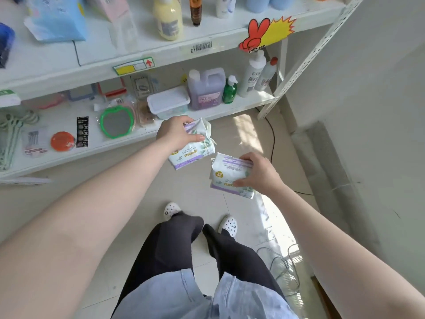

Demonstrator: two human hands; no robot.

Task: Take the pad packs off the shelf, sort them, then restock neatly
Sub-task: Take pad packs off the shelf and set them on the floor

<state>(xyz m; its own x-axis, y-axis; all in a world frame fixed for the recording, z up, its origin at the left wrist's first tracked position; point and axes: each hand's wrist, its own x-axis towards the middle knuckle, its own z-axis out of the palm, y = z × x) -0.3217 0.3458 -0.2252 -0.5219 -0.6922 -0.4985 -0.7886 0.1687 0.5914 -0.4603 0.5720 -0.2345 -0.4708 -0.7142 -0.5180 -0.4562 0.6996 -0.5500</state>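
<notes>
Below the lower shelf [161, 132], each hand grips one pad pack, right hand [259, 171] and left hand [174, 134]; soft, light, crinkly wrappers probably suit grasping across the middle.

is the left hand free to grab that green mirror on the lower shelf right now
Probably not: the left hand already grips a pad pack. The green mirror lies unobstructed, close by.
</notes>
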